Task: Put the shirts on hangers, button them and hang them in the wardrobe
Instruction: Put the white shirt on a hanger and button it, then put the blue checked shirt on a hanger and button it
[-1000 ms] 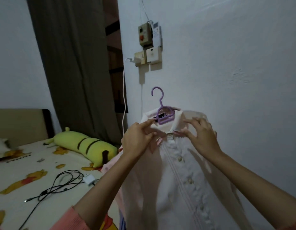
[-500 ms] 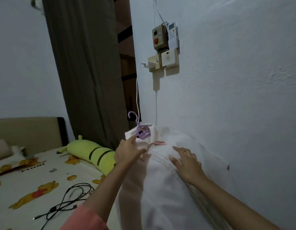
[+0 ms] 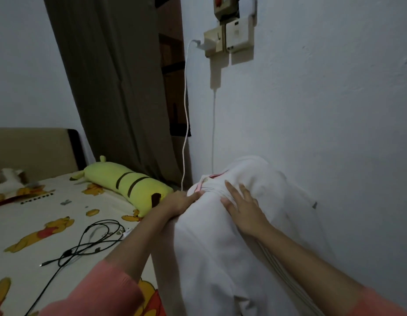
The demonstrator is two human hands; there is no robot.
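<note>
A white shirt (image 3: 220, 247) with a pink inner placket at the collar lies tipped away from me, its top toward the wall. No hanger shows; fabric covers the collar area. My left hand (image 3: 179, 201) holds the shirt's left edge just below the collar, one finger reaching to the pink trim and the others tucked against the cloth. My right hand (image 3: 242, 206) rests flat on the shirt's chest with its fingers spread and straight.
A bed (image 3: 38, 224) with a cartoon-bear sheet is on the left, carrying a yellow plush bolster (image 3: 127, 185) and tangled black cables (image 3: 91, 242). A white charger cord (image 3: 186, 110) hangs from the wall sockets (image 3: 230, 39). A dark curtain (image 3: 111, 87) hangs behind.
The shirt has dropped from upright to tipped flat, and the purple hanger hook has gone out of sight. My right hand moved from the collar button onto the chest, fingers flat.
</note>
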